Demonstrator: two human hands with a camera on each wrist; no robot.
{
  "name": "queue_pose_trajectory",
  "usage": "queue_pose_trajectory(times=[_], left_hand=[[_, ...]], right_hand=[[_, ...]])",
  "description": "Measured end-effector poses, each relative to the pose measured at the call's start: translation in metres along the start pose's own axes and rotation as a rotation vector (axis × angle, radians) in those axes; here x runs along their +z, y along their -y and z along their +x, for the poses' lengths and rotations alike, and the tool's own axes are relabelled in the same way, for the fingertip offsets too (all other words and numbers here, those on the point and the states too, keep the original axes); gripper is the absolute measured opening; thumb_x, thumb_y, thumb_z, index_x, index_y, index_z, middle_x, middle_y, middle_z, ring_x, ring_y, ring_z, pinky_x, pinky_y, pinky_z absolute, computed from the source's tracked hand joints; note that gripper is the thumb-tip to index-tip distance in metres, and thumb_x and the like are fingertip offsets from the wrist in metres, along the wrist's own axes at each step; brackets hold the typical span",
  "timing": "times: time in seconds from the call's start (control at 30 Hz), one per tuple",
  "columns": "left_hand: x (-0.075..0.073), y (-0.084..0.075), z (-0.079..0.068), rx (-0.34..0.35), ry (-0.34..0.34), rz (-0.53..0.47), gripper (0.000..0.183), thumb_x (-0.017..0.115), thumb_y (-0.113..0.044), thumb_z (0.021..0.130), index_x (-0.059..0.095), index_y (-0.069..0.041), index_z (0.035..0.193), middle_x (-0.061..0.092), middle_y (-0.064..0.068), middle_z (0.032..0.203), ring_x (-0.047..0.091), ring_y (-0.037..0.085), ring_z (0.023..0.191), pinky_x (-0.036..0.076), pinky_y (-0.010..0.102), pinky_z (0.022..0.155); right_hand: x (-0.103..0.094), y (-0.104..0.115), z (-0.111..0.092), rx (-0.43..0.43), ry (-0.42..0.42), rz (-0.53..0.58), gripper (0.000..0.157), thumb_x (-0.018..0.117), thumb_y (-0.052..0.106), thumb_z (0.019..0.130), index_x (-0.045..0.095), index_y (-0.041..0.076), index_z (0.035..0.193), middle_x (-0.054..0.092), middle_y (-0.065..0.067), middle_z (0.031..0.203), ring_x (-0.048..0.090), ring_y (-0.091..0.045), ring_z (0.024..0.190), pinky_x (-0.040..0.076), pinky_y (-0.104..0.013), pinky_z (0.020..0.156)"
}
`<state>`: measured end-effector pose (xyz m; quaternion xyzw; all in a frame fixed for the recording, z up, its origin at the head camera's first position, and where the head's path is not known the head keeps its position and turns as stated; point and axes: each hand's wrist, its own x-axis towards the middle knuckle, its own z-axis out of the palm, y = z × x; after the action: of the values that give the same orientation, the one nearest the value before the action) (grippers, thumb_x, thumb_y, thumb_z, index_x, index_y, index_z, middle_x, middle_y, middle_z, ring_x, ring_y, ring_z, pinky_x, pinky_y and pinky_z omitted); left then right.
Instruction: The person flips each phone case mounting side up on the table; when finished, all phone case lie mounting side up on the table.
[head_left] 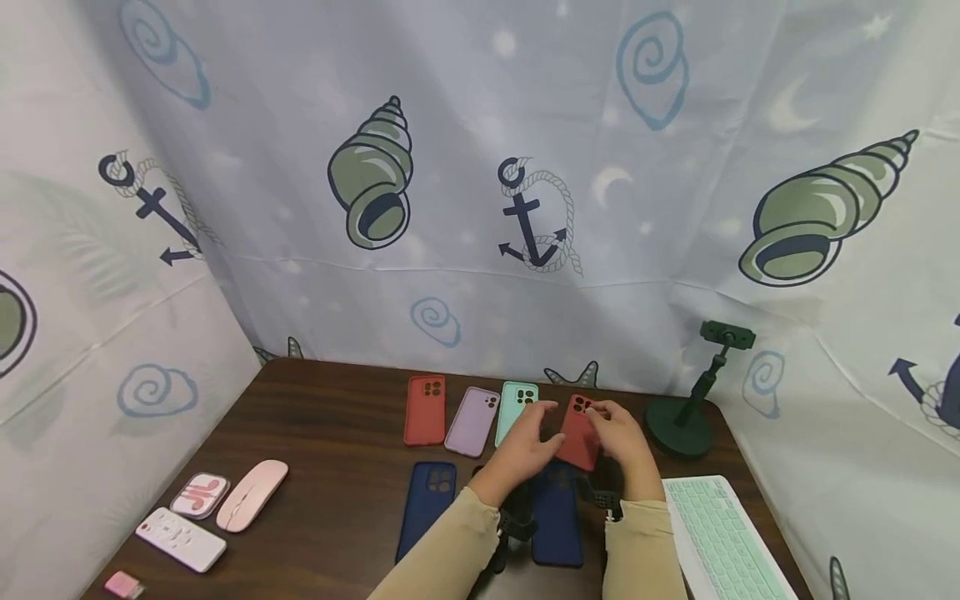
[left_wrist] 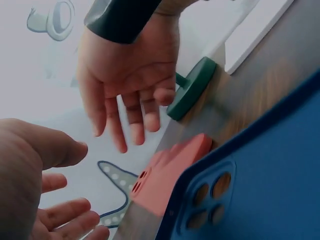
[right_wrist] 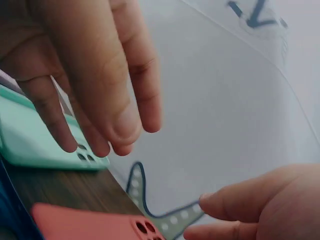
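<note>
A red phone case [head_left: 578,440] with camera cutouts lies at the back of the brown table, between my two hands. My left hand [head_left: 522,448] hovers at its left side, fingers spread and relaxed. At the case's upper right is my right hand [head_left: 621,435]; the left wrist view shows this hand's fingers [left_wrist: 134,117] loosely extended with nothing in them. A mint phone case [right_wrist: 45,135] lies behind my left hand, partly covered by it in the head view. Nearer to me, a navy phone case [head_left: 557,521] lies between my forearms, its top close to the red one.
Left of my hands lie another red case [head_left: 425,412], a lilac case [head_left: 471,423] and a second navy case [head_left: 426,508]. A green stand [head_left: 679,427] and a keyboard [head_left: 716,533] are on the right. A mouse [head_left: 252,495], earphone box [head_left: 200,495] and remote [head_left: 181,539] lie far left.
</note>
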<state>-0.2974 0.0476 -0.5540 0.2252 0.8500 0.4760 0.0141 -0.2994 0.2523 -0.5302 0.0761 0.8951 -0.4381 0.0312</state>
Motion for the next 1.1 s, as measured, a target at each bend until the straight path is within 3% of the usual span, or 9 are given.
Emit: queue_pose_trajectory(times=[0.1,0.27,0.33,0.5,0.77,0.97,1.1], left_hand=[[0.01,-0.002,0.008,-0.004,0.034,-0.006,0.057,0.063,-0.03,0.101,0.042,-0.013,0.151,0.049,0.015,0.149,0.05,0.03,0.137,0.043,0.048,0.11],[0.022,-0.004,0.016,0.013,0.076,0.008,0.059,0.064,-0.027,0.1,0.042,-0.007,0.15,0.053,0.02,0.137,0.058,0.03,0.12,0.05,0.038,0.097],[0.025,-0.005,0.016,0.005,0.078,0.017,0.06,0.064,-0.029,0.099,0.042,-0.008,0.151,0.054,0.02,0.135,0.059,0.03,0.116,0.05,0.036,0.093],[0.027,-0.005,0.015,-0.037,0.084,0.03,0.061,0.063,-0.034,0.1,0.042,-0.01,0.152,0.053,0.019,0.139,0.057,0.029,0.12,0.05,0.04,0.096],[0.03,0.003,0.015,-0.053,0.136,0.068,0.063,0.063,-0.032,0.1,0.04,-0.004,0.152,0.054,0.018,0.144,0.054,0.031,0.131,0.048,0.046,0.104],[0.035,0.006,0.009,-0.051,0.139,0.095,0.064,0.062,-0.034,0.1,0.04,-0.006,0.153,0.057,0.012,0.141,0.054,0.027,0.128,0.049,0.042,0.1],[0.041,0.008,0.005,-0.035,0.121,0.113,0.062,0.064,-0.034,0.099,0.043,-0.008,0.151,0.058,0.01,0.134,0.054,0.024,0.12,0.05,0.038,0.093]], right_hand=[[-0.008,-0.009,-0.002,0.04,0.009,0.008,0.056,0.049,0.044,0.105,0.05,0.004,0.144,0.063,-0.023,0.122,0.061,-0.027,0.076,0.05,-0.035,0.063],[-0.013,-0.02,-0.005,0.081,0.031,0.001,0.057,0.048,0.042,0.106,0.047,-0.002,0.143,0.06,-0.028,0.129,0.066,-0.035,0.106,0.057,-0.044,0.078],[-0.013,-0.022,-0.005,0.098,0.041,0.009,0.057,0.047,0.041,0.106,0.046,-0.003,0.143,0.058,-0.03,0.131,0.065,-0.038,0.11,0.057,-0.047,0.082],[-0.012,-0.023,-0.004,0.116,0.067,0.025,0.057,0.046,0.039,0.107,0.046,-0.006,0.143,0.06,-0.029,0.127,0.065,-0.036,0.105,0.057,-0.047,0.081],[-0.01,-0.021,-0.001,0.109,0.074,0.066,0.057,0.045,0.037,0.108,0.049,-0.009,0.142,0.063,-0.03,0.128,0.068,-0.039,0.105,0.058,-0.046,0.08],[-0.007,-0.021,-0.001,0.141,0.103,0.034,0.057,0.046,0.037,0.107,0.052,-0.01,0.139,0.064,-0.028,0.126,0.07,-0.038,0.103,0.058,-0.05,0.081],[-0.007,-0.024,0.0,0.125,0.077,0.058,0.056,0.048,0.038,0.107,0.055,-0.009,0.136,0.064,-0.028,0.125,0.069,-0.037,0.103,0.058,-0.048,0.08]])
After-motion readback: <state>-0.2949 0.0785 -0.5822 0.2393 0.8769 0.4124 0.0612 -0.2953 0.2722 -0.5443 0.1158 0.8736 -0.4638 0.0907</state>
